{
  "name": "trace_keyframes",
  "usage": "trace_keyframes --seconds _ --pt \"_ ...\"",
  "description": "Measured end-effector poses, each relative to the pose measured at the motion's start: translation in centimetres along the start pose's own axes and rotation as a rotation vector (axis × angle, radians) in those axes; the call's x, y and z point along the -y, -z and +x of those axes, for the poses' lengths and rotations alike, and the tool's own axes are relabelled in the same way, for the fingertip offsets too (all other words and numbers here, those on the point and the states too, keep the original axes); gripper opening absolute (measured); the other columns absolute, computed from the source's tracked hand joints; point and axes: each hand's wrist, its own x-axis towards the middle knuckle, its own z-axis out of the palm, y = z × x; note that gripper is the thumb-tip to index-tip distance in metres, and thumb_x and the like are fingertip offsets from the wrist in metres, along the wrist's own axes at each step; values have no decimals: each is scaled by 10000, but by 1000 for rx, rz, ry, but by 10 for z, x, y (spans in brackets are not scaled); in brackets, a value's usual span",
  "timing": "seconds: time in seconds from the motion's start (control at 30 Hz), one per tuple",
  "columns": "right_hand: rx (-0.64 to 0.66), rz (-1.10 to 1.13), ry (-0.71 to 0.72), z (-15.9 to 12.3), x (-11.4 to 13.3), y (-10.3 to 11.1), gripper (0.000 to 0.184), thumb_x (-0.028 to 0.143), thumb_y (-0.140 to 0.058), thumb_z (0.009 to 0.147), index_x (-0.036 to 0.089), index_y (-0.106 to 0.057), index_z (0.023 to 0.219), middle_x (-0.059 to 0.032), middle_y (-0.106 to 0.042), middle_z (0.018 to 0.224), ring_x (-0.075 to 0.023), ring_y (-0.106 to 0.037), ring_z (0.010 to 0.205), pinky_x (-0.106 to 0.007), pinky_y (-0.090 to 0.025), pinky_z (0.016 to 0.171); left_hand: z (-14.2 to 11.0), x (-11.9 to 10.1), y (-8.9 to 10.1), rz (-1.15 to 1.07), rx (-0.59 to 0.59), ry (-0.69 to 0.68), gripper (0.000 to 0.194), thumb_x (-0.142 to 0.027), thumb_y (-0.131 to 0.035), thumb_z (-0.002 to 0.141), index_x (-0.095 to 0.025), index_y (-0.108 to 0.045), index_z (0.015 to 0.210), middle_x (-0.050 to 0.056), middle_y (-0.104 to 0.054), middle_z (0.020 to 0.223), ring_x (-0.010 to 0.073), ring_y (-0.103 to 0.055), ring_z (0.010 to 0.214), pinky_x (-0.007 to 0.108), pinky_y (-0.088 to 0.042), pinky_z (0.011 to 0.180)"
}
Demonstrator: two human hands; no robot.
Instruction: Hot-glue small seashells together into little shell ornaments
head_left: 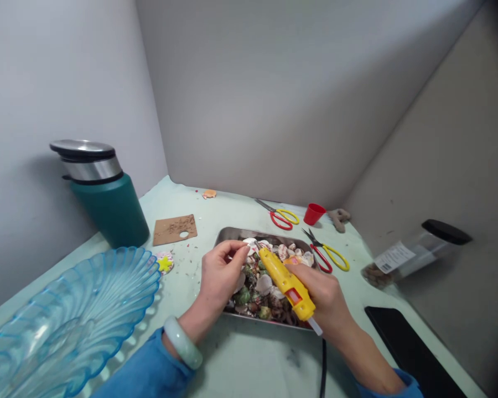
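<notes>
My right hand is wrapped round a yellow hot glue gun, its nozzle pointing away and to the left. A clear glue stick sticks out of the gun's back end. Close to the nozzle, my left hand is closed in a pinch. A small white piece shows right at its fingertips; whether it is held or lies behind them I cannot tell. Under both hands stands a metal tray filled with seashells, partly hidden by the hands and the gun.
Left are a blue scalloped dish, a teal bottle, a cardboard piece and a decorated disc. Behind the tray lie two scissors and a red cup. Right are a clear jar and a black phone-like slab.
</notes>
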Motion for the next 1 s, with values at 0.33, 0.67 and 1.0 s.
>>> trace_keyframes --seconds 0.33,0.67,1.0 --pt "30 12 -10 -2 1 -1 174 268 -510 892 159 -592 1000 -78 -689 784 -177 -645 639 -275 -475 562 0 -4 0 -46 12 48 256 -368 -664 718 -127 -700 798 17 -636 649 90 -494 480 203 -403 444" --pt "9 -23 18 0 4 -2 194 310 -498 902 160 -591 981 -88 -698 792 -177 -649 627 -273 -475 543 1 1 0 -14 14 19 248 -358 -652 729 -126 -700 803 34 -667 719 92 -509 508 212 -431 486" --pt "21 -28 -6 0 4 -1 190 286 -506 890 154 -599 989 -90 -697 789 -181 -647 623 -277 -475 548 1 0 0 -6 3 13 251 -368 -660 725 -135 -706 806 33 -673 706 95 -512 493 213 -433 476"
